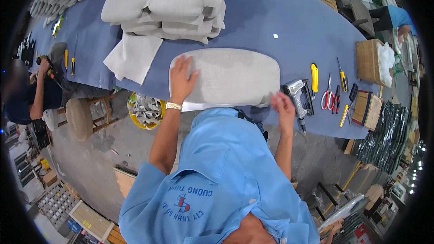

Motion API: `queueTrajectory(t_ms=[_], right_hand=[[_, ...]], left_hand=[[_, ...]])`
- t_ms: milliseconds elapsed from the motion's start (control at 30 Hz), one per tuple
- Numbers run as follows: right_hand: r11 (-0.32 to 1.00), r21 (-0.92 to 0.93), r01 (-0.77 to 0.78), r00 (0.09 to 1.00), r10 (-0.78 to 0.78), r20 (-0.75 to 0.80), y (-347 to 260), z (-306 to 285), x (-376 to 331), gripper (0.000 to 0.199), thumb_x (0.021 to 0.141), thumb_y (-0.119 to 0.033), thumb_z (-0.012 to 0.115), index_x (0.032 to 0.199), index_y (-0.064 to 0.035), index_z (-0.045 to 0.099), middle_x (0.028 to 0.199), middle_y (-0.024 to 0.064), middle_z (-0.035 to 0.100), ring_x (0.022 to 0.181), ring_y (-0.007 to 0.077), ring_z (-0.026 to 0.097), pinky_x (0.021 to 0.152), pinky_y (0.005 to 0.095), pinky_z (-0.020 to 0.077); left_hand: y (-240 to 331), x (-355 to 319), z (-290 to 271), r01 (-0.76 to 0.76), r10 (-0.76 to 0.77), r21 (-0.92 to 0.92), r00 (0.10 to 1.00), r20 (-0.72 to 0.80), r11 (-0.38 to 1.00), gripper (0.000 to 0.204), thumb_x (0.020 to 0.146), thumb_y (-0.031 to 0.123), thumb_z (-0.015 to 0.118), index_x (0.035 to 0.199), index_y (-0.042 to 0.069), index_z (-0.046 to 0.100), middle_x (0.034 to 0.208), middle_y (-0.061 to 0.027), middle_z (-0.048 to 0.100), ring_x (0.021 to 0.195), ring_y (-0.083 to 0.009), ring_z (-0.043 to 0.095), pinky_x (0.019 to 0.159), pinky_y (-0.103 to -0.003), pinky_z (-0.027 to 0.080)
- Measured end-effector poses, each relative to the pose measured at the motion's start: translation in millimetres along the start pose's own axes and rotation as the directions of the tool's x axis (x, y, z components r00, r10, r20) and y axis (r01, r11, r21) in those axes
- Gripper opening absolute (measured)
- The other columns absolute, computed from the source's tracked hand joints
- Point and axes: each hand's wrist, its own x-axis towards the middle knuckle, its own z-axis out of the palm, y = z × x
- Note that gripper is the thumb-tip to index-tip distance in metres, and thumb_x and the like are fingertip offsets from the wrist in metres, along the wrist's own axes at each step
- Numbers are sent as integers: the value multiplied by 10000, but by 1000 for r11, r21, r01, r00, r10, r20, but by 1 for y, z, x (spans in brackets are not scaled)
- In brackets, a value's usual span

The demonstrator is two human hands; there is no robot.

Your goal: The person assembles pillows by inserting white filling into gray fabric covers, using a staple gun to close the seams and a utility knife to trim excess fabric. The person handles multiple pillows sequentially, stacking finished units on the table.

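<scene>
A pale grey, fabric-covered seat or back pad [235,79] with rounded corners lies on the blue-covered table in front of me. Flat on its left end rests my left hand [182,79], fingers spread. Just off the pad's lower right corner is my right hand [284,107], its fingers loosely bent and apart, with nothing visible in them. A grey and black staple gun [298,97] lies right beside that hand. Along the pad's near edge shows a strip of white material [199,106].
Stacked grey covered pads [176,0] stand at the back, a loose fabric piece [133,56] beside them. On the right lie a yellow cutter [314,79], red-handled scissors [327,99] and a cardboard box [370,61]. A yellow basket of scraps [147,110] sits below left; a co-worker [36,86] is beyond.
</scene>
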Motion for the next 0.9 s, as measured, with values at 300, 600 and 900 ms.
queueTrajectory(t_ms=[300,600,900], right_hand=[[849,-529,24,986,-107,-127,12,2,84,511,971,-268,690,1358,52,598,1197,172,707,1096,211,665,963,332,514],[972,-207,-107,981,70,-178,-1,3,83,466,994,-271,684,1334,43,627,1186,126,705,1063,183,647,934,302,498],[984,175,-18,977,54,-204,-83,7,84,639,1021,-483,615,1342,69,614,1273,170,669,1179,236,612,1027,350,457]], left_hand=[[-66,-28,8,534,-613,-449,790,-38,717,556,971,461,667,1250,-18,706,1193,-227,712,984,-311,696,915,-412,526],[-62,-16,-25,636,-627,-770,620,472,49,678,985,515,658,1247,-111,660,1194,-178,714,1067,-255,686,953,-371,520],[-38,-24,-46,449,-422,-873,766,486,-190,679,1067,535,486,1464,-16,496,1445,-163,590,1264,-272,619,1063,-411,509]])
